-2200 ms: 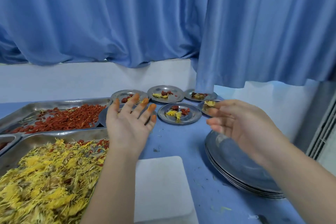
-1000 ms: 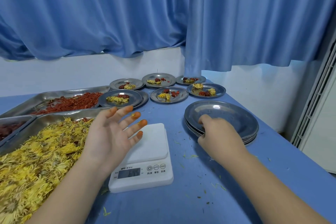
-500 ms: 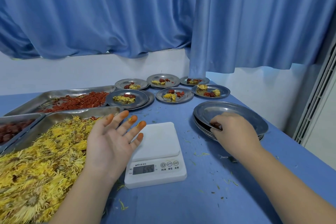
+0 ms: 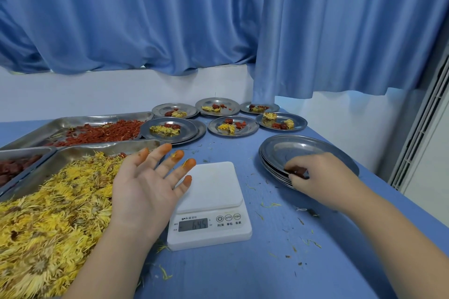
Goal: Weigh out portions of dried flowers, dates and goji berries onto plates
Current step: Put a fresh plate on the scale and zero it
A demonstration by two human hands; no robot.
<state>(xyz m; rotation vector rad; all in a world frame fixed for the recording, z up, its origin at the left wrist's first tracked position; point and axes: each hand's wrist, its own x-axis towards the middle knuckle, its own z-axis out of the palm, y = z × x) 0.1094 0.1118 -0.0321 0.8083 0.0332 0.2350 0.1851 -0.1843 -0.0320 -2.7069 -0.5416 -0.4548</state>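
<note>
A white digital scale (image 4: 211,184) stands mid-table with a bare platform and a lit display. My left hand (image 4: 145,184) hovers open between the scale and the tray of yellow dried flowers (image 4: 48,201), fingers spread, fingertips stained orange. My right hand (image 4: 320,182) curls its fingers over the near rim of the stack of empty metal plates (image 4: 298,150) and pinches the top plate's edge. Behind lie a tray of red goji berries (image 4: 97,132) and, at the left edge, a tray of dark dates (image 4: 14,167).
Several filled plates (image 4: 233,126) with flowers and red pieces stand at the back of the blue table (image 4: 267,262). Loose petals lie scattered around the scale. Blue curtains (image 4: 218,19) hang behind; the table's right edge drops off past the plate stack.
My right hand came down from mid-air onto the plate stack and took hold of its near rim. My left hand stayed open over the scale's left side. The view tilted down.
</note>
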